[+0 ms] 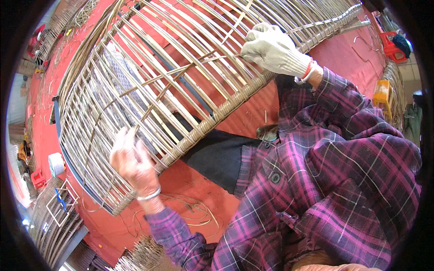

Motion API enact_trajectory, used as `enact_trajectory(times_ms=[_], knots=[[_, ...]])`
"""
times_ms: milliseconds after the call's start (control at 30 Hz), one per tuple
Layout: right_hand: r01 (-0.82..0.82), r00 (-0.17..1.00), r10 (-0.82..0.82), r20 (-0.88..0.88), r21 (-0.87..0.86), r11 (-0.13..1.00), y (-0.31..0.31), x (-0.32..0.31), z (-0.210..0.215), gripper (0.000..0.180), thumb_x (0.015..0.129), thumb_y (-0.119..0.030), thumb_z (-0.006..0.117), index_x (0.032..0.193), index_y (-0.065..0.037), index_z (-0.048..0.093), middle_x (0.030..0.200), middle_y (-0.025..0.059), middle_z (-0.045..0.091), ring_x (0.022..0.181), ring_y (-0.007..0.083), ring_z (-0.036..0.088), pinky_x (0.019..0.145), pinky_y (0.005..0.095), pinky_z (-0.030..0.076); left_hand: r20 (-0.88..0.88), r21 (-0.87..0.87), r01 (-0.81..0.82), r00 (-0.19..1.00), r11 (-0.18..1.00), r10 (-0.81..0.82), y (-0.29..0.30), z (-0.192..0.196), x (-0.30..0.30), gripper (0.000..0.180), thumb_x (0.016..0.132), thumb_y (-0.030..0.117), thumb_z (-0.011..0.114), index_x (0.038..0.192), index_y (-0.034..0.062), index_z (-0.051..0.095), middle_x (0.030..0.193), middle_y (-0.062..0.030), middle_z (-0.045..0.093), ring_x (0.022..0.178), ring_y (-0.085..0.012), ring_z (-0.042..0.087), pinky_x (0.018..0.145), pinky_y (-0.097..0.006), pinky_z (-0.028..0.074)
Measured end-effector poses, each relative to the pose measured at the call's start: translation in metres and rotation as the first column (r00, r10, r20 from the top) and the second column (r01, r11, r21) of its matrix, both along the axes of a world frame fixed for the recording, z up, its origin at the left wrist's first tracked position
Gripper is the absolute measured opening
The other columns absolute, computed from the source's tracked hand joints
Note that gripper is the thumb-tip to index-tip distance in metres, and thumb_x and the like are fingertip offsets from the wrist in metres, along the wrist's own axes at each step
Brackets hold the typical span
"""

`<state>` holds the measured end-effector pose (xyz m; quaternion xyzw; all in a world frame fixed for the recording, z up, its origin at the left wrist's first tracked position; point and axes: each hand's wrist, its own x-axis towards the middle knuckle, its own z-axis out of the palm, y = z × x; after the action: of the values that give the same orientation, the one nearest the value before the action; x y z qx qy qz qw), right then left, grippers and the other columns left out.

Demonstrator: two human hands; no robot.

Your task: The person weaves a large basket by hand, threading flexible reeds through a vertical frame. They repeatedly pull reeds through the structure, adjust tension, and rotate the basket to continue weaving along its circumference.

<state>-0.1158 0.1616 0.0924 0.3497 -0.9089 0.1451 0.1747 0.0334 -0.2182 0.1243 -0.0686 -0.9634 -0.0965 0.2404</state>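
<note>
A large woven frame of thin canes (190,58) lies across my lap, with a thickly wrapped edge (226,108) on the side nearest me. My left hand (133,160) is bare and slightly blurred over the frame's lower left part. Its fingertips are drawn together at the end of a thin cane strip (156,103), which crosses the canes at a slant. Higher up on the right, my right hand (275,50), in a pale knitted glove, is closed on the canes near the wrapped edge. A short strip runs toward its fingers; the exact grip is hidden by the glove.
Red sheeting (181,192) covers the floor, with loose coiled strands (199,210) below the frame. A bundle of cut canes (144,255) lies at the bottom. Left stands a white roll (56,164); right are an orange stool (382,95) and a red stool (392,47).
</note>
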Motion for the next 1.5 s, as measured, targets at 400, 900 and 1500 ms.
enact_trajectory(times_ms=[400, 900, 1500], knots=[[-0.024, 0.998, 0.026, 0.049, -0.03, 0.999, 0.015, 0.031, 0.029, 0.032, 0.076, -0.021, 0.072, 0.107, -0.013, 0.069, 0.111, 0.0051, 0.062, 0.113, 0.028, 0.054, 0.095, 0.0419, 0.044, 0.116, 0.065, 0.2, 0.972, 0.978, -0.206, 0.068, -0.02, -0.065, 0.019, 0.082, 0.011, 0.068, 0.101, 0.009, 0.069, 0.089, -0.0054, 0.061, 0.089, -0.0243, 0.06, 0.079, -0.037, 0.041], [-0.246, 0.944, 0.249, 0.214, -0.04, 0.968, -0.175, -0.016, 0.064, 0.017, 0.085, -0.019, 0.065, 0.085, -0.003, 0.069, 0.09, 0.0101, 0.062, 0.086, 0.0284, 0.06, 0.08, 0.0399, 0.046, 0.038, -0.098, 0.149, 0.989, 0.984, -0.146, -0.026, 0.013, -0.056, 0.021, 0.078, 0.005, 0.06, 0.098, 0.0104, 0.065, 0.099, -0.0035, 0.058, 0.092, -0.0215, 0.059, 0.079, -0.037, 0.041], [0.065, 0.963, 0.066, 0.263, -0.461, 0.885, -0.207, -0.092, 0.082, 0.019, 0.091, -0.014, 0.063, 0.105, -0.002, 0.068, 0.107, 0.007, 0.066, 0.102, 0.0158, 0.061, 0.09, 0.0283, 0.047, -0.359, 0.333, 0.056, 0.931, 0.941, 0.072, -0.136, 0.038, -0.017, 0.025, 0.085, 0.004, 0.064, 0.109, 0.0041, 0.067, 0.105, -0.0104, 0.069, 0.088, -0.0205, 0.068, 0.078, -0.033, 0.053]])
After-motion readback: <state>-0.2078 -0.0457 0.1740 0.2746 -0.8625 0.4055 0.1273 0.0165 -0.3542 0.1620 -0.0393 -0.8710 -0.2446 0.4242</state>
